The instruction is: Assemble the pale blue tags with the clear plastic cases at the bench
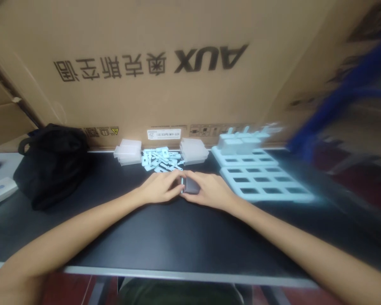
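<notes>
Over the middle of the black table, my two hands meet at a small translucent plastic box, which looks dark grey against the tabletop. My right hand is closed around its right side, thumb below and fingers above. A thin light-blue plastic edge shows at the box's left end. My left hand is closed there, its thumb and fingertips pressing at that blue edge; its fingertips are partly hidden. Just behind the hands lies a pile of light-blue plastic pieces, with stacks of translucent boxes to its left and right.
Light-blue trays with rectangular slots lie at the right; several boxes with blue tabs stand upright in the far one. A black bag sits at left. A large cardboard box walls off the back, and a blue frame rises at right.
</notes>
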The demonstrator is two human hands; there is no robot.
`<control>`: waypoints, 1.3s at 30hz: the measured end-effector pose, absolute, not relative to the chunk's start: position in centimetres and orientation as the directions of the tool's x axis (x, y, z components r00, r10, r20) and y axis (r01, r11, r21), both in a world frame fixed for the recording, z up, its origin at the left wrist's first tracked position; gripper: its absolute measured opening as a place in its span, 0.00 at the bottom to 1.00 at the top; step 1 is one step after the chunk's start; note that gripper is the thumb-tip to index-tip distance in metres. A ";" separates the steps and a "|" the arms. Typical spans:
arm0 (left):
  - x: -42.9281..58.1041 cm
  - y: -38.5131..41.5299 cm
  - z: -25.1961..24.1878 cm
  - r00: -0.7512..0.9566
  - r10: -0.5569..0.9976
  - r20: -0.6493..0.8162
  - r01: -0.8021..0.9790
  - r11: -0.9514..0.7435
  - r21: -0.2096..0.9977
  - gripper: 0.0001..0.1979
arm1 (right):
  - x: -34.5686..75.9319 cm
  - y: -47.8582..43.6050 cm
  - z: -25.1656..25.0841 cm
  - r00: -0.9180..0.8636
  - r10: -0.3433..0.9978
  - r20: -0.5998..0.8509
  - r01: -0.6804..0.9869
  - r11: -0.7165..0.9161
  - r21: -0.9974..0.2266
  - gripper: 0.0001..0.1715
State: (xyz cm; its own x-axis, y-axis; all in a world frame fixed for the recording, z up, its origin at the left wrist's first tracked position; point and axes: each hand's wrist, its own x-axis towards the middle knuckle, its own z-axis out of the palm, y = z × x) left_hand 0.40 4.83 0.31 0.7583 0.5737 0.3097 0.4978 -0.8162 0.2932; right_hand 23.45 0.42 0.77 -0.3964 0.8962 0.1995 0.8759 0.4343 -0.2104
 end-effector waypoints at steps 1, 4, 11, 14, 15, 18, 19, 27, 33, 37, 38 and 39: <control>0.4 4.9 0.3 0.744 0.594 0.305 0.505 -0.800 0.325 0.18 | 23.5 0.5 0.6 -0.399 0.891 0.216 0.872 0.441 -0.212 0.34; 0.2 5.5 -0.1 0.711 0.644 0.283 0.469 -0.734 0.492 0.21 | 23.7 0.6 0.3 -0.408 0.878 0.251 0.863 0.461 -0.208 0.38; 0.1 7.2 -0.6 0.684 0.666 0.297 0.118 -0.503 0.856 0.25 | 23.8 0.6 0.6 -0.424 0.876 0.231 0.855 0.471 -0.217 0.42; -0.2 7.8 -0.6 0.565 0.735 0.375 0.128 -0.527 0.840 0.21 | 23.9 0.5 0.7 -0.405 0.889 0.211 0.865 0.448 -0.226 0.45; -0.4 8.1 -0.6 0.493 0.765 0.415 0.168 -0.552 0.817 0.19 | 23.9 0.4 0.8 -0.398 0.895 0.202 0.870 0.438 -0.225 0.45; -1.2 9.2 -0.6 0.304 0.793 0.528 0.353 -0.608 0.711 0.10 | 23.8 0.4 1.0 -0.391 0.904 0.170 0.880 0.422 -0.220 0.39; -1.5 9.6 -0.6 0.270 0.784 0.559 0.418 -0.618 0.666 0.08 | 23.8 0.4 1.0 -0.394 0.905 0.160 0.880 0.422 -0.218 0.37; -2.5 10.3 -0.8 0.333 0.777 0.535 0.744 -0.565 0.358 0.11 | 23.7 0.4 1.5 -0.405 0.908 0.106 0.887 0.418 -0.197 0.27; -2.7 9.6 0.4 0.393 0.739 0.547 0.750 -0.602 0.275 0.15 | 23.7 0.3 1.5 -0.416 0.903 0.105 0.883 0.429 -0.190 0.28; -6.2 10.3 2.8 0.523 0.546 0.655 0.682 -0.729 0.063 0.13 | 23.6 0.2 1.6 -0.414 0.905 0.094 0.890 0.424 -0.170 0.26; -7.5 10.6 3.2 0.512 0.526 0.679 0.702 -0.712 0.023 0.14 | 23.6 0.2 1.7 -0.414 0.906 0.092 0.891 0.424 -0.163 0.25; -8.8 10.9 3.6 0.481 0.522 0.705 0.737 -0.676 -0.003 0.17 | 23.6 0.2 1.7 -0.416 0.905 0.092 0.891 0.426 -0.157 0.24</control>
